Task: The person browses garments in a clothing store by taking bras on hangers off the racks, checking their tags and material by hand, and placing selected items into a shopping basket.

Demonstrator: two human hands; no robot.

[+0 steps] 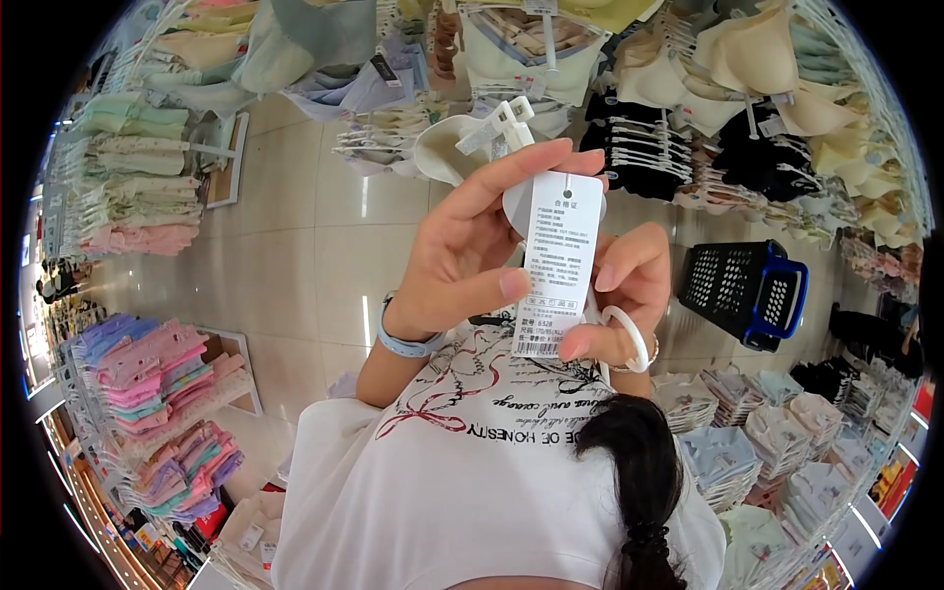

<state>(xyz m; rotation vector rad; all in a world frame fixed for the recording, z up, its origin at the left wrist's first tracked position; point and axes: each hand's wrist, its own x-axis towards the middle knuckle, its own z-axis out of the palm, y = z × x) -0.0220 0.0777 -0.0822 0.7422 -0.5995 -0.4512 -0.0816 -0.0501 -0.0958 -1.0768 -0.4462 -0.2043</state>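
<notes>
A white printed tag (562, 261) with a barcode along its lower edge is held up in front of my chest, between both hands. My left hand (467, 236) grips its left edge and top, thumb on the printed face. At the tag's lower right corner, the thumb of my right hand (624, 295) presses on it, the other fingers curled behind. A white ring (637, 339) hangs around my right fingers. Behind my left fingers is a pale garment (442, 149) with a white plastic hanger piece (503, 120); the tag covers part of it.
Racks of hanging bras (649, 79) stand ahead. Folded clothes (147, 383) are stacked on the left, packaged garments (723, 457) at the lower right. A black basket with a blue rim (742, 290) rests on the tiled floor (305, 226) to the right.
</notes>
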